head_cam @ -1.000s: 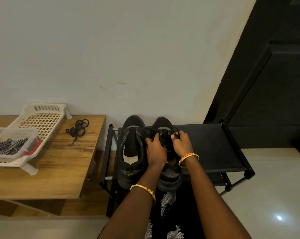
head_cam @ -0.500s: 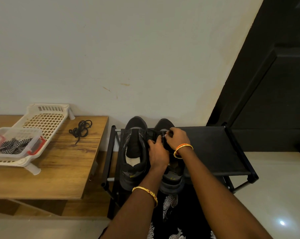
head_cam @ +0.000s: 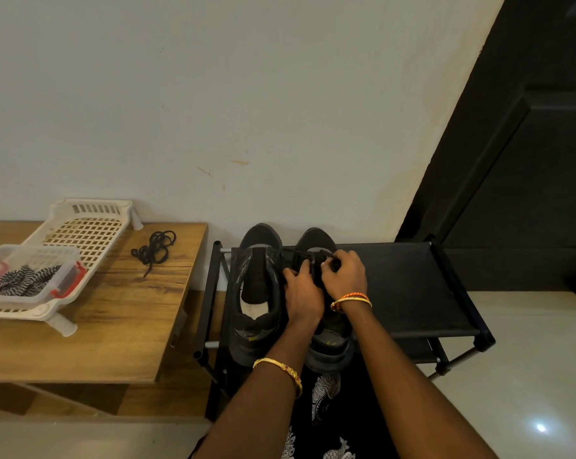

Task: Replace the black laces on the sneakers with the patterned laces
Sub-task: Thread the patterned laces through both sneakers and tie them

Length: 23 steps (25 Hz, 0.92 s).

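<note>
Both my hands worked at the right sneaker (head_cam: 316, 241) on the shoe rack (head_cam: 409, 286): left hand (head_cam: 302, 294) gripped its tongue, right hand (head_cam: 344, 276) pinched its black lace (head_cam: 333, 260). Patterned laces (head_cam: 26, 279) lay in the box left of the rack.

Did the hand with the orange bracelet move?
Yes. The right hand slid left and toward the wall, over the right sneaker's laces near the toe.

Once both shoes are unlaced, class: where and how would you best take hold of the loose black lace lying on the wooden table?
Pinch the straight tail end of the loose black lace, coming from above. That end trails clear of the coiled loops toward the wooden table's front, so lifting it should probably draw the lace out without tangling.
</note>
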Available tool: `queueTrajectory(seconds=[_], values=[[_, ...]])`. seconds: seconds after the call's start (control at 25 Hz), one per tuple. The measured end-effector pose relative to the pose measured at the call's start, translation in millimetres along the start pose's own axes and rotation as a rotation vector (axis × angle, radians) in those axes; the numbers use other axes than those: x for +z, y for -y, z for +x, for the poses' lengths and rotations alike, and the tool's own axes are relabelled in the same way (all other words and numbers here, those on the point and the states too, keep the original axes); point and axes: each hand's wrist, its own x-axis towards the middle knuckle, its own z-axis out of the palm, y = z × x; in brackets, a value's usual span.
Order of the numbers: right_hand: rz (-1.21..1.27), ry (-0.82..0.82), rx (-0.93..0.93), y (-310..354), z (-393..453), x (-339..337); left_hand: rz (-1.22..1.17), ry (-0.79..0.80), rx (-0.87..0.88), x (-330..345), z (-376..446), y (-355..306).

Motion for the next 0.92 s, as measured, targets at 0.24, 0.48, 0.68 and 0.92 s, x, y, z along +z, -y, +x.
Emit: queueTrajectory(seconds=[0.24, 0.48, 0.68, 0.92], values=[[0.380, -0.101, 0.201, 2.1, -9.8, -5.8, 0.014, 0.021, -0.015, 0.9, 0.9, 1.6], [0.515, -0.032, 0.245, 6.9, 6.9, -1.5, 0.003, 0.023, -0.025, 0.0, 1.0, 0.9], [0.083, 0.210, -0.021, 12.7, 29.0, 0.1, -0.005, -0.003, -0.001, 1.5, 2.3, 1.6], [-0.285, 0.380, -0.164, 19.1, 38.5, -0.2, -0.009, -0.003, 0.004, 1.9, 2.4, 2.7]])
